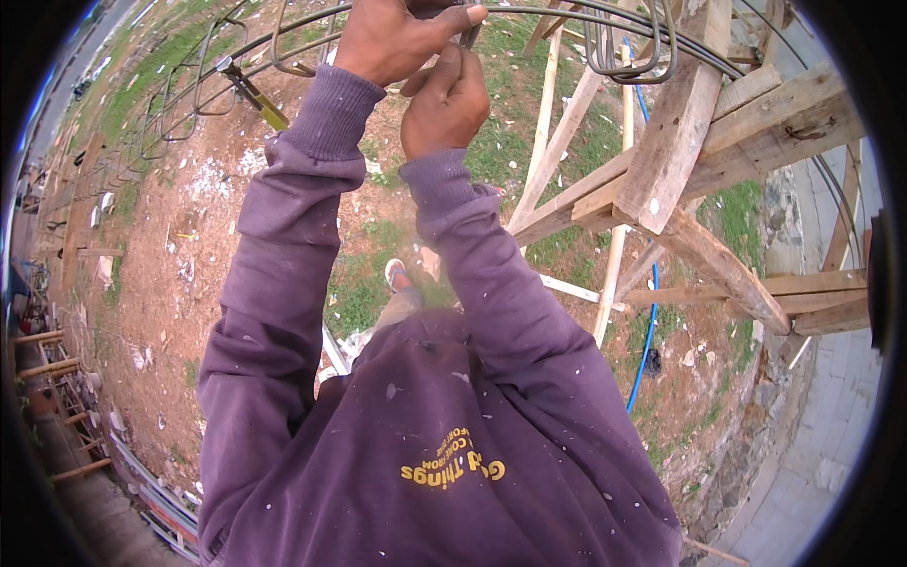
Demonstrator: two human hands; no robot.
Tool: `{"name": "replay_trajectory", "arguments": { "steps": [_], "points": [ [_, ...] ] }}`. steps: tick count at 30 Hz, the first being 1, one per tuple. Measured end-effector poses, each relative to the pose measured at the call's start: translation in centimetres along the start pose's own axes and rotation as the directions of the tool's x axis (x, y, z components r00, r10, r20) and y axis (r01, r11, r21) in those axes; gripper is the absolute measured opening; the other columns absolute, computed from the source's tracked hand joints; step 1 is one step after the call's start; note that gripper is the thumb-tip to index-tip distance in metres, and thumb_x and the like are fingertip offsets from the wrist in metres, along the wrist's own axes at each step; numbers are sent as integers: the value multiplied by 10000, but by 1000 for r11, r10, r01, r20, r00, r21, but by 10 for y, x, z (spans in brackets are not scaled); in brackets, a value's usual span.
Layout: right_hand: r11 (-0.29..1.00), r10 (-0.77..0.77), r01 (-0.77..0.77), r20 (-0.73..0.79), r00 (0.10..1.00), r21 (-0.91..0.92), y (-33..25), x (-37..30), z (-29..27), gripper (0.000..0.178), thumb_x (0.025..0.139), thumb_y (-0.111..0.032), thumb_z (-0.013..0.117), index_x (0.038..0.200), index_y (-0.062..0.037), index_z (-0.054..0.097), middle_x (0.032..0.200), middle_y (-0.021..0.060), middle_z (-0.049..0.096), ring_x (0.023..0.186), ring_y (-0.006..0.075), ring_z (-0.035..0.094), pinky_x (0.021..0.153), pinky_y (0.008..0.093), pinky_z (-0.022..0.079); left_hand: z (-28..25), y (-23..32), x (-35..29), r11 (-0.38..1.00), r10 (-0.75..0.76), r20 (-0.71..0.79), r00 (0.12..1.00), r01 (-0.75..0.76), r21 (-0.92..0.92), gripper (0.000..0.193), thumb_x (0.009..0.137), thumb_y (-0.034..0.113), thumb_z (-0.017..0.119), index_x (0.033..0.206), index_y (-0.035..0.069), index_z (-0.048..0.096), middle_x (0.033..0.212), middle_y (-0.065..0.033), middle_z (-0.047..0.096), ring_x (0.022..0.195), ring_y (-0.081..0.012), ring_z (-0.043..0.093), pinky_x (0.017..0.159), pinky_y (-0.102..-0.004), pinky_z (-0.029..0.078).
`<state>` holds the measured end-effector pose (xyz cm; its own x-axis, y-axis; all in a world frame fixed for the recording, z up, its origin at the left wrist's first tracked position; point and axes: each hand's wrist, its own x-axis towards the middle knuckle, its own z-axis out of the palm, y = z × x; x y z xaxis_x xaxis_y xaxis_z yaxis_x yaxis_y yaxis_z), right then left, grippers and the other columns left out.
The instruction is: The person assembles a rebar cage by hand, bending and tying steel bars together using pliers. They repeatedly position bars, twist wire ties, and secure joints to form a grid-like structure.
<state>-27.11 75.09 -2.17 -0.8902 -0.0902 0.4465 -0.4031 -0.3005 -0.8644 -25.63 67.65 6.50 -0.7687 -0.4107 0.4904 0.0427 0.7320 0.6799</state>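
Bars [529,10]: at the fingertips of both hands, at the top edge of view. Long axis runs crosswise, left to right past the hands, and at a wide angle to both forearms; the bow in it may be partly lens bend.

Left hand [402,42]: nearer the bars and farther from the body. Thumb reaches rightward toward the bars' line; fingers are largely cut off by the frame, so how far they close, and on what, cannot be told.

Right hand [449,104]: just below and right of the left, fingers bent in, thumb side up, only a narrow gap at most. A dark piece [469,36] shows at its tips; whether it is pinched cannot be told.

Stirrups [624,78] hang from the bars, a nested group well to the right of the right hand, others left of the left hand. Pincers [274,117] hang left of the left wrist, yellow handle slanting toward the cuff; left hand is the nearer one. Post [675,123]: right of the right hand, beneath the bars.
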Motion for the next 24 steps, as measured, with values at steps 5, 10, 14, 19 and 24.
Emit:
{"name": "replay_trajectory", "arguments": {
  "steps": [5,10,14,19,24],
  "points": [
    [866,-130,285,364,922,-411,-46,31,-58,300,1017,-224,515,929,0,693,669,150,647,609,247,653,587,391,482,7,0,0,988,-87,42,995,92,-122,295,876,267,755,854,-28,749,690,-57,695,642,-94,625,593,-274,501],
    [520,-68,583,650,757,-624,-83,61,-85,229,947,-195,559,944,-13,699,749,222,666,697,400,664,673,486,516,5,-13,2,946,-49,102,994,79,-314,230,888,205,756,852,-22,741,736,-44,710,675,-91,637,621,-263,505],
    [394,-6,641,696,718,-659,-98,78,-87,192,870,-184,624,961,-36,706,823,202,698,788,380,683,759,484,527,3,-1,3,968,-62,126,990,90,-234,229,878,229,743,817,8,744,718,-30,700,665,-89,615,620,-262,482],
    [395,-30,661,710,703,-638,-117,105,-81,151,858,-118,652,998,-88,700,990,208,656,901,351,667,713,451,541,0,4,2,979,-82,113,990,102,-179,230,870,247,719,762,44,732,679,-11,673,653,-94,587,619,-273,459],
    [311,-274,775,729,627,-550,-102,130,-80,95,816,-135,694,872,-81,748,801,165,644,840,354,647,734,457,527,7,-1,5,954,-111,124,986,141,-266,239,876,233,711,731,43,710,670,-6,661,653,-89,587,616,-277,459]
  ]
}}
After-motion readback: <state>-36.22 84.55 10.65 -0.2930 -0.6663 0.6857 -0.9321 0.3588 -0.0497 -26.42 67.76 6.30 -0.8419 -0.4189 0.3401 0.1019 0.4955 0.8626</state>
